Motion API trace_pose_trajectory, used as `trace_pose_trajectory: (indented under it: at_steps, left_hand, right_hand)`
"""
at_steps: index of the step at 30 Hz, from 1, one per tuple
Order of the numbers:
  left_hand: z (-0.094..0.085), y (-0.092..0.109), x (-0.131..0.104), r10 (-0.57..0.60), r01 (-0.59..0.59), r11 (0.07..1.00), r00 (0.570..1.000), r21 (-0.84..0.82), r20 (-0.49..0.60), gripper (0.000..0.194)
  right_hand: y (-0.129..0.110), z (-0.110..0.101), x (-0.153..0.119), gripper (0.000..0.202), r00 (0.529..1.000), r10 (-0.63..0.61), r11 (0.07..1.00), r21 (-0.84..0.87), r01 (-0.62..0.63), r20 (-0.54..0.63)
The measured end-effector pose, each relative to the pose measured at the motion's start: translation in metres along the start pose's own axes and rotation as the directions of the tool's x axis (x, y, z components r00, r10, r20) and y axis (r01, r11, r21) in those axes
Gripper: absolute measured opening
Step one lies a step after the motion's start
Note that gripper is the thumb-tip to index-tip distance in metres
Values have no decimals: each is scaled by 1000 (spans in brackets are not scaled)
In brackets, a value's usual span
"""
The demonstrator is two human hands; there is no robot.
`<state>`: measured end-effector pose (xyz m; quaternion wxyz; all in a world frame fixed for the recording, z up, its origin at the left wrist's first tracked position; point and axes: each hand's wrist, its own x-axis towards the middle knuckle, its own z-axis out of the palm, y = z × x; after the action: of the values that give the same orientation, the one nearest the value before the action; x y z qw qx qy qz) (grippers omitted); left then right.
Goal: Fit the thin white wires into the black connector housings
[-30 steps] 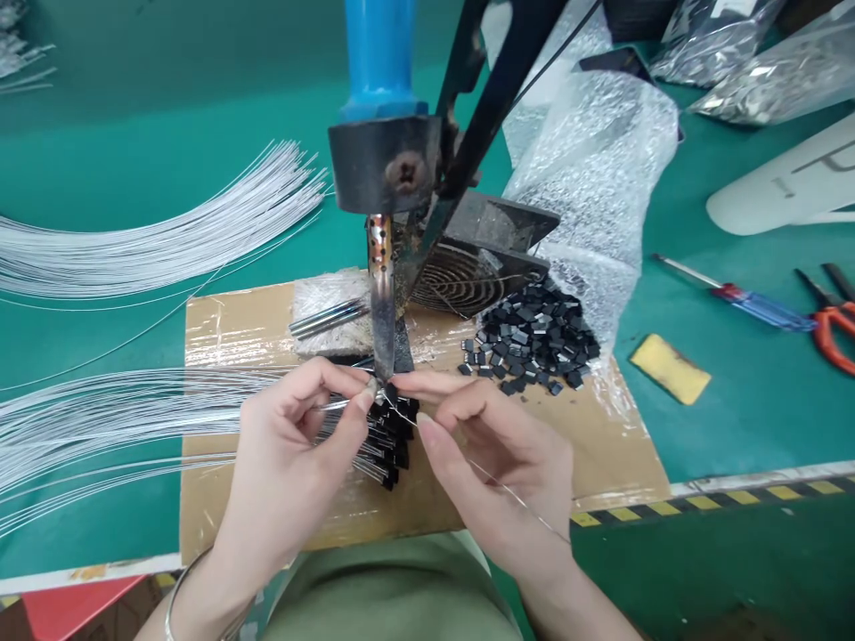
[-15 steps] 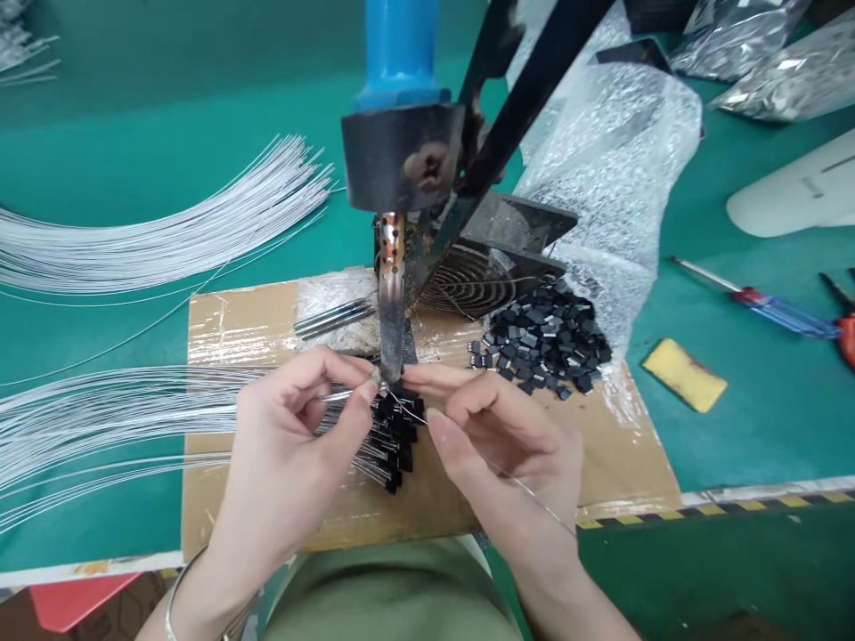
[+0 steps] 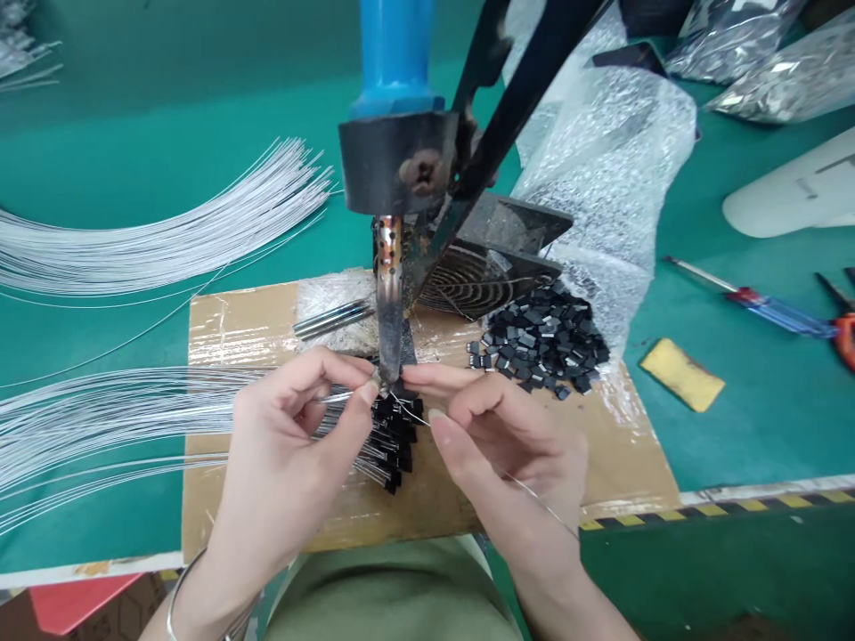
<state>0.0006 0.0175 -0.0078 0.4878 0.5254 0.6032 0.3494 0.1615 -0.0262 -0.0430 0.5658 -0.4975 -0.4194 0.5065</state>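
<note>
The left hand pinches a white wire end under the soldering iron, its joint hidden by the fingers. The right hand pinches thin solder wire; orange-handled pliers are cut off at the right edge, tabletop open below.

Place: a workshop, at a small-parts soldering bench
Surface: green top, cardboard laid over the middle
Soldering iron: blue-handled, clamped in a black stand at 12 o'clock, a thin metal strand near its tip
Wires: long white bundles, 9 to 10 o'clock
Black parts: heaped loose, 3 o'clock
Screwdriver: 3 o'clock
Bags: clear plastic, silvery contents, 2 o'clock
Striped edging: yellow and black, 4 o'clock, above green floor
</note>
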Motion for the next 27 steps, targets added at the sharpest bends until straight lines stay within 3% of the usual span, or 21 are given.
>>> trace_pose_trajectory:
  at_steps: [21, 27]
  left_hand:
    - [1, 1, 0, 1, 0, 1000, 999, 13, -36, 10]
    - [-1, 0, 0, 15, -15, 999, 1000, 33, 4, 12]
  right_hand:
    - [1, 2, 0, 20, 1000, -8, 999, 43, 8, -5]
    - [2, 2, 1, 21, 1000, 6, 999, 41, -5, -22]
